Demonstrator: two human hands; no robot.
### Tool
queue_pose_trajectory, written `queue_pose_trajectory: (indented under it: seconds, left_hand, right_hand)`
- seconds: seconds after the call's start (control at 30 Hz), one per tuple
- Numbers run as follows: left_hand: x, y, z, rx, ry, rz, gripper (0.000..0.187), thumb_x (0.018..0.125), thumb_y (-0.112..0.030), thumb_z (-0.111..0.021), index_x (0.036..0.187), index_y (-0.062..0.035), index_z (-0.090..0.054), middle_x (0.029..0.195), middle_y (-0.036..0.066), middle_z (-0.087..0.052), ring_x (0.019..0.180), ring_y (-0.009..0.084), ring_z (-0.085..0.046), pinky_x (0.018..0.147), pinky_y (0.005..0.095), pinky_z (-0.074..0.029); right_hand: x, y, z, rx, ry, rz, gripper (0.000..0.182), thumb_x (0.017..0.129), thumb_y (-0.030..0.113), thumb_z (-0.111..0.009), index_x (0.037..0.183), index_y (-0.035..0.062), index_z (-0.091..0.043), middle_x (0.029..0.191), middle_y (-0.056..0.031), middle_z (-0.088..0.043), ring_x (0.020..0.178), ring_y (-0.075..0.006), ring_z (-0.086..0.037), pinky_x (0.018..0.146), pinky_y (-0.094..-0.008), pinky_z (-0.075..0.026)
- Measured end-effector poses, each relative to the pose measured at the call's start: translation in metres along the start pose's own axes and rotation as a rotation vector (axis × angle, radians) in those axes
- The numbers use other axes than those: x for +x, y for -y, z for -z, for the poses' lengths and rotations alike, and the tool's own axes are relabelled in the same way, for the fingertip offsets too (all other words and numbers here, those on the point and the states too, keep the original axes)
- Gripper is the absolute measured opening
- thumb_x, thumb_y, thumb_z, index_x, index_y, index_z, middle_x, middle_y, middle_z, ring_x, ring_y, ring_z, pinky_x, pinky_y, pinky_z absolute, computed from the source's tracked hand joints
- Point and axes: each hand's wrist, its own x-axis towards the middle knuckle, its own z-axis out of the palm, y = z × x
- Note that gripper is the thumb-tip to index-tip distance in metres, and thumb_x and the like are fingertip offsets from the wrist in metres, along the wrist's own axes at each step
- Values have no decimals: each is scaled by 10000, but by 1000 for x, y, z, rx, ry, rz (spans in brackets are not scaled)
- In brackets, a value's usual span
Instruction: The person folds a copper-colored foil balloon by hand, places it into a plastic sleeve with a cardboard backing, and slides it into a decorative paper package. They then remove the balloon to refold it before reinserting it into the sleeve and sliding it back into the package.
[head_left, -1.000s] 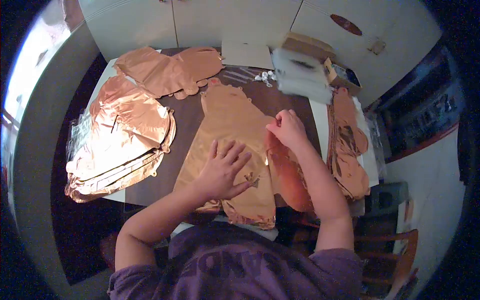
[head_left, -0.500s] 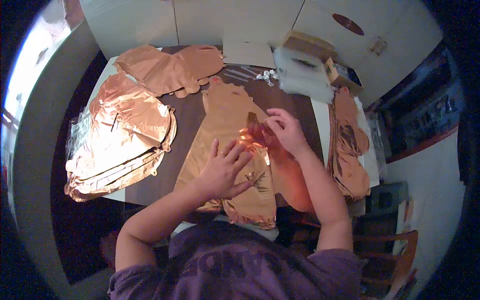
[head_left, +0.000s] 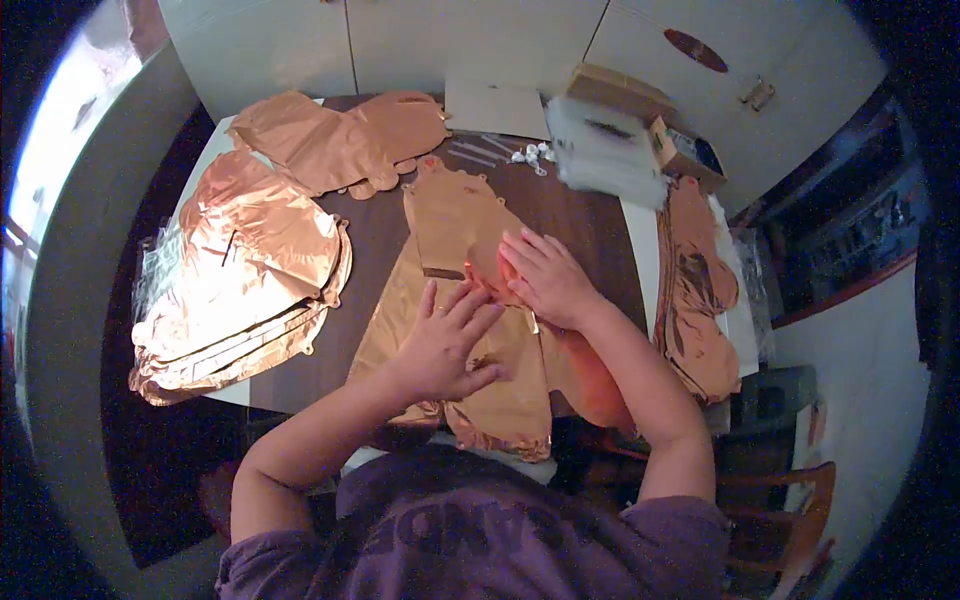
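A large flat copper-coloured foil balloon [head_left: 450, 220] lies along the middle of the table, its lower end reaching the near edge. My left hand [head_left: 450, 340] rests on the foil with fingers spread. On the balloon's right side lies my right hand [head_left: 545, 280], flat, fingers stretched out. Between the fingertips of both hands the foil creases and shines orange. Below my right forearm, a part of the foil [head_left: 590, 380] reflects the arm in orange. The surface directly under both palms is hidden.
Stacked foil balloons [head_left: 240, 260] lie at left, others [head_left: 340, 140] at the back left, and folded ones [head_left: 695, 290] at right. Small white pieces [head_left: 535, 155], clear straws [head_left: 475, 150], a plastic bag [head_left: 605, 150] and an open box [head_left: 685, 150] sit toward the back of the dark table [head_left: 600, 230].
My right hand has come down from a raised, curled pose and now lies flat on the foil. The lifted foil flap is pressed down. My left hand has barely moved.
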Motion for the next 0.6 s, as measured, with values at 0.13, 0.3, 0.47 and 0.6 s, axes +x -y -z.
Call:
queue_pose_trajectory:
  seconds: [0.13, 0.3, 0.47, 0.6]
  left_hand:
    - [-7, 16, 35, -108, -55, 80, 616, 844, -390, -653, 1331, -44, -502, 1399, 204, -453, 1340, 425, -376, 1143, 592, -188]
    - [-35, 48, 64, 105, 162, 116, 686, 820, -363, -680, 1391, -47, -471, 1464, 212, -417, 1402, 400, -325, 1156, 564, -200]
    - [-33, 61, 70, 58, 104, 13, 645, 812, -355, -675, 1336, -13, -519, 1416, 228, -465, 1366, 412, -379, 1139, 561, -243]
    - [-30, 65, 72, 80, 117, -6, 647, 803, -355, -679, 1323, -5, -521, 1397, 244, -472, 1353, 422, -390, 1127, 563, -259]
  right_hand:
    - [-1, -1, 2, -54, 90, -58, 545, 949, 336, -508, 1412, 57, -434, 1507, -116, -388, 1395, -326, -338, 1137, -508, -264]
    - [-10, 7, 12, -30, 75, -203, 535, 943, 319, -537, 1405, 69, -438, 1501, -120, -393, 1393, -332, -343, 1146, -500, -258]
    - [-7, 16, 20, 52, 117, -244, 558, 936, 340, -539, 1396, 43, -432, 1512, -142, -368, 1403, -347, -316, 1144, -521, -252]
    - [-9, 17, 17, 75, 61, -244, 542, 930, 323, -548, 1381, 40, -445, 1498, -145, -382, 1394, -343, -325, 1139, -513, -264]
